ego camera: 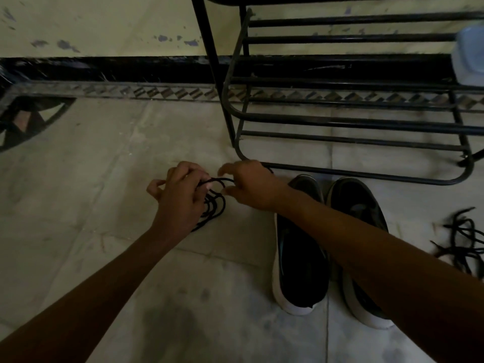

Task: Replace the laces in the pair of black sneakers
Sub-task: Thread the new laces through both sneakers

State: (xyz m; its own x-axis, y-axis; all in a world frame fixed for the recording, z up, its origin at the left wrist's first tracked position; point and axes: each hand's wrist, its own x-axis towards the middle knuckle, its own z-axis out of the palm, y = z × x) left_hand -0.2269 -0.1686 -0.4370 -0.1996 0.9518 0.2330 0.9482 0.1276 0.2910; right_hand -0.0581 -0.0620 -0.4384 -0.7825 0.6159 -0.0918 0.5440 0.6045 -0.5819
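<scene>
— Two hands on one black lace (pixel 215 205), from where I stand. It hangs just above the floor (pixel 78 179), in front of the near corner of the shoe rack (pixel 353 121).

— Which hand has what?

— His left hand (pixel 180 195) has its fingers curled round the lace, which is wound into several loops that hang below the knuckles. His right hand (pixel 251 187) pinches the top loop between thumb and fingers, right beside the left, so both hands are closed on the same lace.

— And the sneakers?

— Both on the floor, side by side, toes pointing at the bottom bar of the rack and white heels towards him. One sneaker (pixel 301 258) lies just below his right hand. The other sneaker (pixel 358 205) sits touching it or nearly so, and his right forearm crosses over both. I see no lace in either, though the arm hides a good part of them.

— Anything else lying about?

— One tangle of black laces (pixel 463 239) on the floor, past the sneakers and well apart from his hands, in front of the rack's far end. Something pale (pixel 468 56) sits on the rack at that end, too blurred to tell what. Behind the rack runs a black skirting (pixel 104 66) along a yellowish wall (pixel 104 22)
</scene>
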